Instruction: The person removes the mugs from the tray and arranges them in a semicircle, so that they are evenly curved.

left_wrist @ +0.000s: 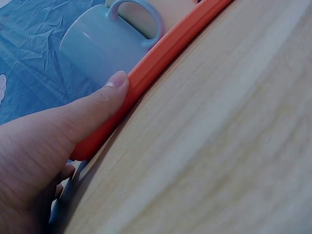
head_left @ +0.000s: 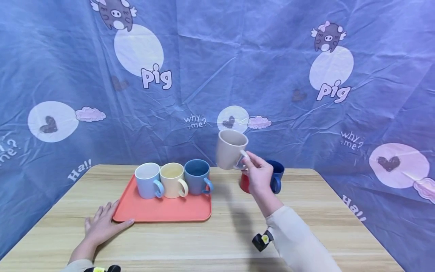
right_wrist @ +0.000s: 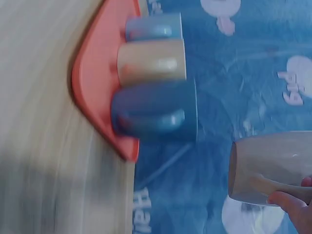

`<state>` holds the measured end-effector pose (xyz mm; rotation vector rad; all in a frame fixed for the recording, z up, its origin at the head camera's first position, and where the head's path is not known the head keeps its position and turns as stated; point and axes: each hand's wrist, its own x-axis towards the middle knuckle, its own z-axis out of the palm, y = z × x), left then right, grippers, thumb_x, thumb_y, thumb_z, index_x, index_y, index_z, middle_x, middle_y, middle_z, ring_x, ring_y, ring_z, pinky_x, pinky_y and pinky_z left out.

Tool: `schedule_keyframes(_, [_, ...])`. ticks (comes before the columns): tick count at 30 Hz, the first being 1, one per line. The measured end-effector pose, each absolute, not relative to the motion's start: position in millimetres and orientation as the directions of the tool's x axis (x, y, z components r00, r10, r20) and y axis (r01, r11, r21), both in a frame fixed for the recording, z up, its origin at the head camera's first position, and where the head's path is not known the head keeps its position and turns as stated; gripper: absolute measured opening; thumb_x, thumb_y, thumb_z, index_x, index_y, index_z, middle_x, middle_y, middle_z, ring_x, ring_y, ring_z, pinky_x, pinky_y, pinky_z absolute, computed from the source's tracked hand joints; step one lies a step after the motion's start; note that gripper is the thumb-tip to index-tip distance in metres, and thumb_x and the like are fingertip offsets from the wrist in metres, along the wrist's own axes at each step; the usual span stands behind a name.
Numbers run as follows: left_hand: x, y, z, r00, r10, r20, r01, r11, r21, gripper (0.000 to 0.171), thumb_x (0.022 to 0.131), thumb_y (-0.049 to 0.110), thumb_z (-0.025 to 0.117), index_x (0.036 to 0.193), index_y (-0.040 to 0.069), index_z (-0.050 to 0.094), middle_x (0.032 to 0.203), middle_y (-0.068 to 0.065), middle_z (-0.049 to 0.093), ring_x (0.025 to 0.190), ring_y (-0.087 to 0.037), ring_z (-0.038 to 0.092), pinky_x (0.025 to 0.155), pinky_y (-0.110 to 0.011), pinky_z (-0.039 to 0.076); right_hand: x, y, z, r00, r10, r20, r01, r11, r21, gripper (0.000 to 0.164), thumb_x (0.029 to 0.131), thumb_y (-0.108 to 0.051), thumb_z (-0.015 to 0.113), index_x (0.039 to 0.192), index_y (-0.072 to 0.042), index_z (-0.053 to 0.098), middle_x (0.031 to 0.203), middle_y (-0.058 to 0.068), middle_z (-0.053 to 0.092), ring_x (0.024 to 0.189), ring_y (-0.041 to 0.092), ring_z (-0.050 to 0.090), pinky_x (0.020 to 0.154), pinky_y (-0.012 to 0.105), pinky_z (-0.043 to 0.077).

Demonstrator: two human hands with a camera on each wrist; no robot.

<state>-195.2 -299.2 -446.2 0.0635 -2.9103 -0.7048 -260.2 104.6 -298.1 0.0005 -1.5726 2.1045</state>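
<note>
My right hand [head_left: 259, 173] grips a greyish-beige mug [head_left: 229, 149] by its handle, holding it in the air right of the orange-red tray [head_left: 163, 213]. In the right wrist view the same mug [right_wrist: 268, 163] appears at the right edge, with fingers on its handle. A light blue mug [head_left: 147, 183], a cream mug [head_left: 171, 181] and a dark teal-blue mug [head_left: 196, 179] stand in a row along the tray's back, handles to the right. My left hand [head_left: 103, 226] rests at the tray's front left corner, fingers spread, its thumb against the rim in the left wrist view.
Behind my right hand, a red mug [head_left: 244, 183] and a navy mug [head_left: 276, 173] stand on the wooden table [head_left: 190, 245], the red one mostly hidden. A blue printed cloth [head_left: 204, 75] hangs behind and beside the table.
</note>
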Motion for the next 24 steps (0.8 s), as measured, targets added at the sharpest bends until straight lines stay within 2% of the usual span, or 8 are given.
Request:
schedule_keyframes(3, [-194.7, -299.4, -446.2, -0.989, -0.076, 0.127, -0.01, 0.888, 0.46, 0.095, 0.07, 0.061, 0.055, 0.133, -0.002, 0.02, 0.128, -0.036, 0.017, 0.116, -0.053, 0.007, 0.079, -0.07, -0.005, -263.1, 121.7, -296.4, -0.857, 0.422, 0.294, -0.399, -0.183, -0.899, 0.03, 0.076, 0.01, 0.058, 0.106, 0.013, 0.055, 0.063, -0.001, 0.062, 0.057, 0.008, 0.059, 0.048, 0.026, 0.049])
schedule_keyframes(12, [-194.4, -299.9, -448.7, -0.987, -0.074, 0.142, 0.002, 0.881, 0.472, 0.096, 0.069, 0.062, 0.055, 0.133, -0.001, 0.021, 0.128, -0.036, 0.019, 0.116, -0.053, 0.008, 0.079, -0.07, -0.005, -270.0, 169.5, -293.5, -0.791, 0.528, 0.309, -0.428, -0.115, -0.896, 0.028, 0.077, 0.008, 0.058, 0.105, 0.011, 0.056, 0.059, -0.007, 0.061, 0.057, 0.007, 0.058, 0.048, 0.023, 0.049])
schedule_keyframes(16, [-194.1, -299.8, -447.5, -0.988, -0.075, 0.135, -0.003, 0.881, 0.474, 0.095, 0.069, 0.062, 0.055, 0.133, -0.001, 0.021, 0.129, -0.036, 0.019, 0.116, -0.053, 0.008, 0.079, -0.07, -0.006, -268.6, 185.7, -287.3, -0.758, 0.573, 0.313, -0.454, -0.119, -0.883, 0.021, 0.076, 0.009, 0.059, 0.092, -0.003, 0.066, 0.059, -0.007, 0.062, 0.056, 0.004, 0.058, 0.043, 0.018, 0.046])
schedule_keyframes(18, [-193.9, -299.8, -447.0, -0.988, -0.076, 0.132, -0.004, 0.879, 0.477, 0.095, 0.07, 0.062, 0.055, 0.134, 0.0, 0.021, 0.129, -0.036, 0.018, 0.116, -0.053, 0.008, 0.079, -0.069, -0.006, -269.8, 193.9, -285.5, -0.738, 0.602, 0.305, -0.459, -0.116, -0.881, 0.021, 0.075, 0.009, 0.06, 0.088, -0.006, 0.068, 0.062, -0.005, 0.063, 0.057, 0.005, 0.059, 0.043, 0.018, 0.046])
schedule_keyframes(20, [-193.8, -299.4, -446.3, -0.988, -0.076, 0.133, -0.003, 0.878, 0.478, 0.095, 0.07, 0.062, 0.055, 0.134, 0.0, 0.021, 0.128, -0.036, 0.018, 0.116, -0.053, 0.008, 0.079, -0.069, -0.006, -279.4, 207.7, -291.5, -0.713, 0.626, 0.315, -0.458, -0.077, -0.886, 0.021, 0.074, 0.007, 0.062, 0.091, -0.005, 0.067, 0.066, -0.002, 0.064, 0.06, 0.006, 0.06, 0.044, 0.019, 0.047])
schedule_keyframes(21, [-193.8, -299.1, -446.0, -0.988, -0.076, 0.134, -0.002, 0.877, 0.48, 0.095, 0.07, 0.061, 0.055, 0.134, 0.0, 0.021, 0.128, -0.036, 0.018, 0.116, -0.053, 0.008, 0.079, -0.069, -0.007, -282.1, 214.5, -294.9, -0.722, 0.615, 0.316, -0.474, -0.106, -0.874, 0.021, 0.075, 0.007, 0.062, 0.092, -0.002, 0.067, 0.068, 0.002, 0.064, 0.06, 0.008, 0.06, 0.045, 0.021, 0.047])
schedule_keyframes(24, [-193.1, -298.9, -445.3, -0.988, -0.075, 0.139, 0.001, 0.878, 0.479, 0.095, 0.069, 0.061, 0.055, 0.133, 0.0, 0.021, 0.128, -0.036, 0.019, 0.116, -0.053, 0.008, 0.079, -0.069, -0.007, -335.3, 267.4, -341.3, -0.715, 0.609, 0.344, -0.519, -0.132, -0.845, 0.027, 0.071, 0.001, 0.069, 0.097, 0.0, 0.065, 0.078, 0.01, 0.065, 0.067, 0.016, 0.063, 0.045, 0.026, 0.049])
